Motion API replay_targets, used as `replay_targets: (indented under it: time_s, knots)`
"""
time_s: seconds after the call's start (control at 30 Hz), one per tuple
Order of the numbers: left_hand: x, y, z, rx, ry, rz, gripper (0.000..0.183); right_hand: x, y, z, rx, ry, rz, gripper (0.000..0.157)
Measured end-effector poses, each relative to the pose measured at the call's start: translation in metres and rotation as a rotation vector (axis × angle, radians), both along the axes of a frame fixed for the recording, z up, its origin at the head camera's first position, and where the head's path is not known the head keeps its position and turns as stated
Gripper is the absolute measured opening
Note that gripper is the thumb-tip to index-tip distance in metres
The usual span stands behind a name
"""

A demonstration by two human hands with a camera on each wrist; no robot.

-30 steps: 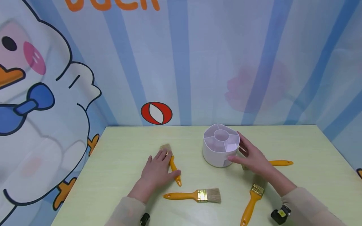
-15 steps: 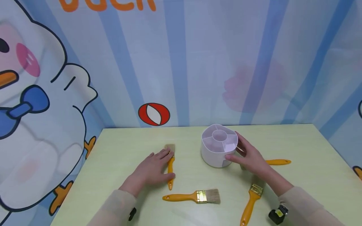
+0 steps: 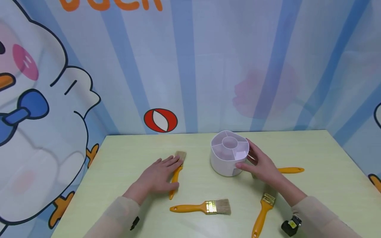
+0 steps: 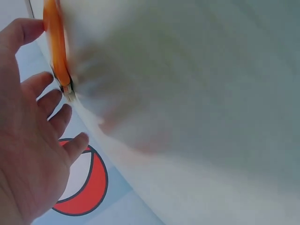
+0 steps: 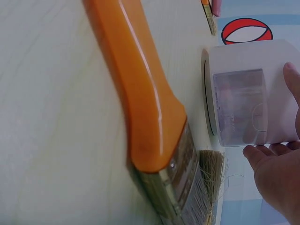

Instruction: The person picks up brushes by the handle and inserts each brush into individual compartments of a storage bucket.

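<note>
My left hand (image 3: 157, 175) lies over a paintbrush with an orange handle (image 3: 175, 177), its fingers fairly straight and spread. In the left wrist view the thumb touches that orange handle (image 4: 57, 42), and the fingers are not wrapped round it. To the right, a round white organizer (image 3: 225, 165) with several compartments round a central cup stands upright on the table. My right hand (image 3: 262, 165) grips its right side, thumb in front and fingers behind. The right wrist view shows a clear panel (image 5: 240, 108) on the organizer's side.
A second paintbrush (image 3: 190, 208) lies crosswise at the front middle of the table (image 3: 134, 145). Another paintbrush (image 3: 260, 216) lies under the right forearm, its bristles partly hidden. One more paintbrush handle (image 3: 291, 170) shows beyond that forearm. A printed curtain (image 3: 214, 66) hangs behind the table.
My left hand has shifted left, and the paintbrush beneath it has turned, its handle end swinging left and its bristles right. My right hand keeps its grip on the organizer.
</note>
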State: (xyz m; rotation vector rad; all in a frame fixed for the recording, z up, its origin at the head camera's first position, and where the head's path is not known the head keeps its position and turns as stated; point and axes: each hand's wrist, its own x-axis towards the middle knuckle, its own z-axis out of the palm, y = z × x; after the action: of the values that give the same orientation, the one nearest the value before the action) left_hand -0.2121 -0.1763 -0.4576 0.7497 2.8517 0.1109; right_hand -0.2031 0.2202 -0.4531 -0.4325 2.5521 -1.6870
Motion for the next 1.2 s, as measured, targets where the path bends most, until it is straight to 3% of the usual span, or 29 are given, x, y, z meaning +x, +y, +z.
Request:
replay_targets:
  time_s: [0.1, 0.2, 0.3, 0.4, 0.5, 0.87, 1.2]
  knots:
    - [0.004, 0.004, -0.002, 0.035, 0.038, 0.058, 0.085, 0.001, 0.001, 0.000, -0.002, -0.001, 0.004, 0.097]
    - [0.010, 0.010, -0.003, 0.087, 0.061, 0.156, 0.089, 0.002, 0.002, 0.002, -0.005, -0.003, 0.005, 0.098]
    - [0.015, 0.017, -0.005, 0.131, 0.043, 0.252, 0.088, 0.003, 0.003, 0.002, -0.003, -0.002, 0.003, 0.099]
    - [0.019, 0.020, -0.007, 0.169, 0.018, 0.305, 0.085, 0.003, 0.004, 0.003, -0.001, 0.004, 0.001, 0.099]
    - [0.022, 0.020, -0.009, 0.167, 0.020, 0.309, 0.080, 0.003, 0.004, 0.003, 0.004, 0.005, 0.002, 0.099]
    - [0.020, 0.011, -0.014, 0.208, 0.055, 0.225, 0.067, 0.003, 0.004, 0.003, 0.008, -0.010, 0.001, 0.098]
    - [0.024, 0.022, -0.013, 0.347, 0.025, 0.347, 0.061, 0.002, 0.006, 0.003, 0.004, -0.006, -0.004, 0.098]
